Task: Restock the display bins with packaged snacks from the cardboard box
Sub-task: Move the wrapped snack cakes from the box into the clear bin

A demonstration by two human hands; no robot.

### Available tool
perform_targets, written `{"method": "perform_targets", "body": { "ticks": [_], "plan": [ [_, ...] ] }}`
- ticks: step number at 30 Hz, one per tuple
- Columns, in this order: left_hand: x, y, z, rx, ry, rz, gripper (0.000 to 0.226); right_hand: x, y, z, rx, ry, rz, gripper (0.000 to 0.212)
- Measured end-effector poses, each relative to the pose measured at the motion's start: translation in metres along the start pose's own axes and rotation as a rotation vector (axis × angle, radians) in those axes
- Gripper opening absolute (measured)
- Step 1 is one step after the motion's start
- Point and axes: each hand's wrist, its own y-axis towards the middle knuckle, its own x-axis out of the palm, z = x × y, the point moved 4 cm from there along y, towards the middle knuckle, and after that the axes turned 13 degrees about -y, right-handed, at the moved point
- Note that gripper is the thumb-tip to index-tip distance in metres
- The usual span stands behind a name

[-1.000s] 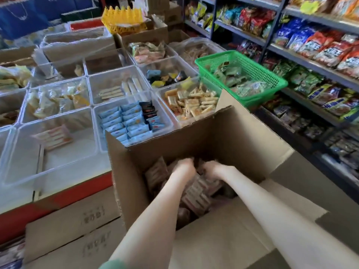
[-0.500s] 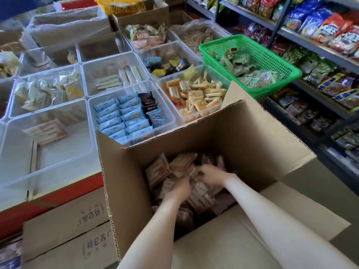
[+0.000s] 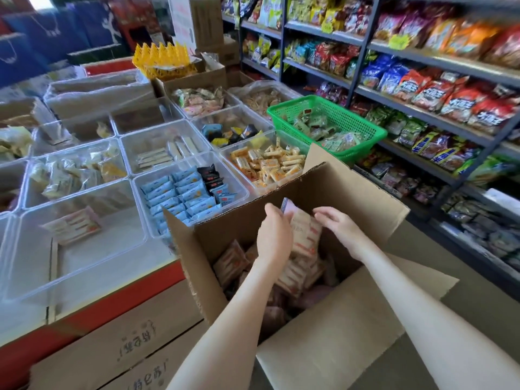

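Head camera showed the left hand (image 3: 274,235) and right hand (image 3: 339,225) set on opposite sides of a bundle of snack packets (image 3: 305,235). Their fingers curled onto it and clamped it between them at the mouth of the open cardboard box (image 3: 337,187). Loose packets (image 3: 230,263) lay deeper inside. Just past the box's far wall sat clear display bins (image 3: 240,182), the nearest holding blue packs. A green basket (image 3: 351,116) stood near stocked shelves (image 3: 422,108).

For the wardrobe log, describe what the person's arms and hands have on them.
The left hand and right hand carry no gloves, rings, watch or bracelet. Both arms are bare as far as the frame shows, with no sleeve in view.
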Motion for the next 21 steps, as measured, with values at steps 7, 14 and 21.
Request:
{"method": "perform_targets", "body": {
  "ticks": [7,14,21],
  "plan": [
    [-0.084,-0.078,0.045,0.197,-0.27,0.312,0.019,0.003,-0.078,-0.05,-0.119,0.424,-0.054,0.036],
    [-0.152,-0.133,0.009,0.109,-0.453,0.415,0.026,0.047,-0.139,-0.109,-0.241,0.599,-0.095,0.017],
    [-0.212,-0.174,-0.045,0.033,-0.524,0.524,0.027,0.112,-0.171,-0.139,-0.238,0.433,-0.298,0.015]
  ]
}}
